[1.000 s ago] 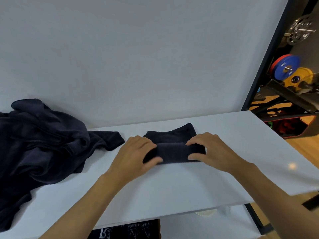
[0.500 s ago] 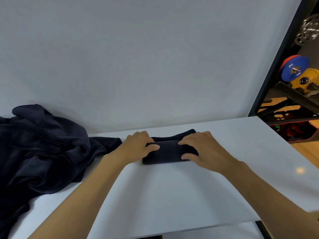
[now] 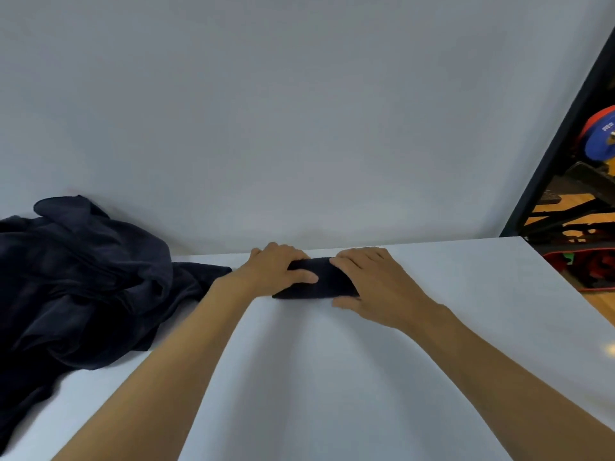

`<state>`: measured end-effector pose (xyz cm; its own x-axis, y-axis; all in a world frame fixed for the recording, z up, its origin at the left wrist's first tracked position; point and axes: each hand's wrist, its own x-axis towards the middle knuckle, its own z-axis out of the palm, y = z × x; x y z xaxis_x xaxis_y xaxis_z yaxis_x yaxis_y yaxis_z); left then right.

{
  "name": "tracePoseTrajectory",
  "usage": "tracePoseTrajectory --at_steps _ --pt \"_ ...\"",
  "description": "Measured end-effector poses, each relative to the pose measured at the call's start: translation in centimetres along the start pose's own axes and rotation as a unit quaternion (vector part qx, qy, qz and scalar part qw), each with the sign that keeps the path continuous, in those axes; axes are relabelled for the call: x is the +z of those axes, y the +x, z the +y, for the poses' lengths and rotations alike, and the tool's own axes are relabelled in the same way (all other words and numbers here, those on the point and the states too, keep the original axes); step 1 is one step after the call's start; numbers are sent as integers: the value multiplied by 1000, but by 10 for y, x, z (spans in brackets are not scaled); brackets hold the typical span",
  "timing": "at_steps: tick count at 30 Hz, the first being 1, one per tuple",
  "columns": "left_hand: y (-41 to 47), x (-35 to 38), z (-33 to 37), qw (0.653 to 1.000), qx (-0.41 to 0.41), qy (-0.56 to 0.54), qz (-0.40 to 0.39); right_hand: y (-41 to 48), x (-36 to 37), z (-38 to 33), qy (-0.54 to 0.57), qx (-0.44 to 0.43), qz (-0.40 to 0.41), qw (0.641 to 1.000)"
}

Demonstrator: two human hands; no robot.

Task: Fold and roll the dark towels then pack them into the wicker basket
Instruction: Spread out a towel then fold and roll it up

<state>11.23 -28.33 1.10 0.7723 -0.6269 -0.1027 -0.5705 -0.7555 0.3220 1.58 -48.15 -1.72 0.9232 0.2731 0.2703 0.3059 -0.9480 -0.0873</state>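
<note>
A dark towel lies rolled into a tight cylinder near the far edge of the white table. My left hand grips the roll's left end, fingers curled over its top. My right hand presses on the right end, thumb against the near side. A heap of loose dark towels lies at the table's left, one corner reaching toward my left wrist. No wicker basket is in view.
A pale wall rises directly behind the table. At the right, past a black frame, stand red and blue weight plates and gym gear over a wooden floor. The table's right edge runs diagonally toward me.
Both hands have pushed the roll away from me. The flat tail of the towel that showed behind the roll has been wound in. The view has tilted upward.
</note>
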Motion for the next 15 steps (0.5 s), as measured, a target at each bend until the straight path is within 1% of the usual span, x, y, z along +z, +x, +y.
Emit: tracePoseTrajectory --at_steps 1,2,3,4,5,6,7,8,10,11,13,15 --pt "5 -2 1 1000 -15 4 -15 2 4 3 -13 4 -9 1000" --pt "8 -4 3 999 -29 24 -13 7 6 4 -30 10 -12 999" --pt "10 -5 7 998 -35 52 13 13 6 6 -43 18 -13 999" --pt "9 -5 11 994 -38 81 62 20 4 7 -49 28 -16 998" --pt "7 -3 17 986 -42 100 130 26 1 8 -39 45 -25 998" --pt "3 2 23 974 -47 97 200 32 -2 9 -10 71 -39 997" --pt "-2 9 29 964 -54 61 253 35 -6 11 33 102 -55 993" --pt "-6 17 36 959 -65 1 277 38 -9 14 80 134 -71 985" --pt "-9 36 48 952 -83 -131 265 38 -16 20 173 192 -94 961" --pt "-6 43 54 945 -80 -178 261 35 -19 24 220 220 -99 945" --pt "3 52 70 932 -62 -235 268 22 -28 33 313 276 -92 904" --pt "15 57 94 932 -29 -255 257 3 -39 47 375 327 -66 865"
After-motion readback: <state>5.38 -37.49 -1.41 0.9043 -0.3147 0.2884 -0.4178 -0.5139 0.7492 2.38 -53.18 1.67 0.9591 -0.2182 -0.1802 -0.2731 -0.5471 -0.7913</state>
